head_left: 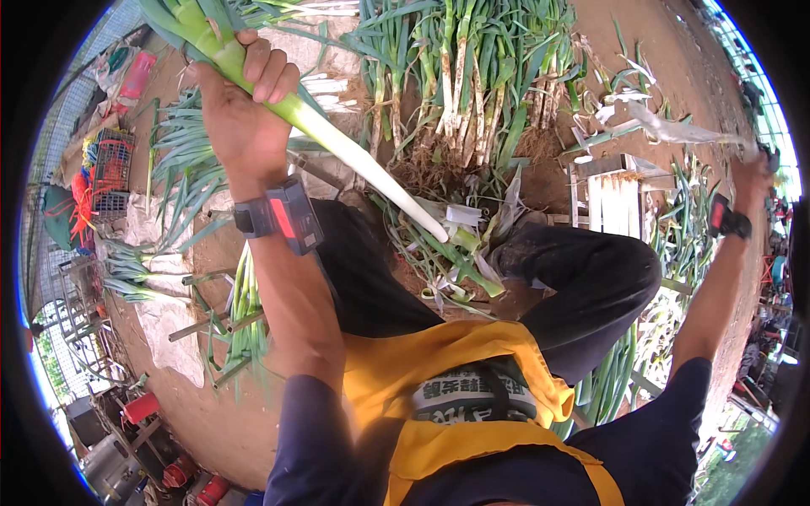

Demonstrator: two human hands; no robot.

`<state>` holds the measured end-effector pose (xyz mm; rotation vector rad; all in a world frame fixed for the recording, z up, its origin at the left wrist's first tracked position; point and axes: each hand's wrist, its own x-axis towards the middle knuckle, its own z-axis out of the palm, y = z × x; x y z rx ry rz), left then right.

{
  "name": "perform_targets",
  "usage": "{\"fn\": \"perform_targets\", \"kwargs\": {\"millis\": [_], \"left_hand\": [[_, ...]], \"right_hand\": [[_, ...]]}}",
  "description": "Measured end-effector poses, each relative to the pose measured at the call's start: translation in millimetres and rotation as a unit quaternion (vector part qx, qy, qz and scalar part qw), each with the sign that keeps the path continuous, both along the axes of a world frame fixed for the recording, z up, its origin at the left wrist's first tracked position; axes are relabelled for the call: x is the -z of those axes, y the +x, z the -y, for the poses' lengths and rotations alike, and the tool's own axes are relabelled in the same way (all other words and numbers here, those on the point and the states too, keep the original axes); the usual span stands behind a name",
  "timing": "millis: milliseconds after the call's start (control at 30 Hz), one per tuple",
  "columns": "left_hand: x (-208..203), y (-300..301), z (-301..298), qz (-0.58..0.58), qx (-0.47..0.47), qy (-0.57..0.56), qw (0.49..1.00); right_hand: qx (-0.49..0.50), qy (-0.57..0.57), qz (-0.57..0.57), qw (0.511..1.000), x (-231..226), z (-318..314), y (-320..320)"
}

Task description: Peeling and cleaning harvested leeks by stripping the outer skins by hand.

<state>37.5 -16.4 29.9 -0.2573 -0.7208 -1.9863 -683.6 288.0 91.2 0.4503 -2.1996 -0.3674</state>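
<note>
My left hand (249, 110) is raised at the upper left, its fingers wrapped round a thick green onion (354, 156). The onion's green top points up and left, and its smooth white shaft slants down toward my knees. Stretched far out to the right, my right hand (749, 181) is smeared by motion. A pale, limp strip of onion skin (688, 132) trails leftward from its fingers. In front of me stands a bunch of unpeeled green onions (460, 76) with dirty stems and roots. Peelings (447, 266) lie in a heap between my legs.
A small wooden crate (582, 190) with white onion stems stands right of my knees. More green onions (181, 135) lie on pale sacking at left. Another bundle (245, 312) rests on a wooden rack by my left arm. Wire baskets (112, 160) stand farther left; discarded leaves (688, 236) litter the right.
</note>
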Motion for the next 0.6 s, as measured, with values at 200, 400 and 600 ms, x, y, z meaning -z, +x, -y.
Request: {"fn": "perform_targets", "kwargs": {"millis": [200, 400, 600], "left_hand": [[-5.0, -29.3, -1.2, -0.05, 0.023, -0.005, 0.998], [9.9, -42.2, -2.2, 0.01, -0.062, 0.045, 0.997], [14.6, -38.8, -6.7, 0.035, -0.116, 0.138, 0.983]], "right_hand": [[-0.324, -0.149, 0.44, 0.824, 7.1, -111.1, 106.0], [-0.475, 0.057, 0.603, 0.639, 144.3, -29.1, 420.9], [-0.436, 0.056, 0.684, 0.582, 177.6, -17.9, 458.8]]}}
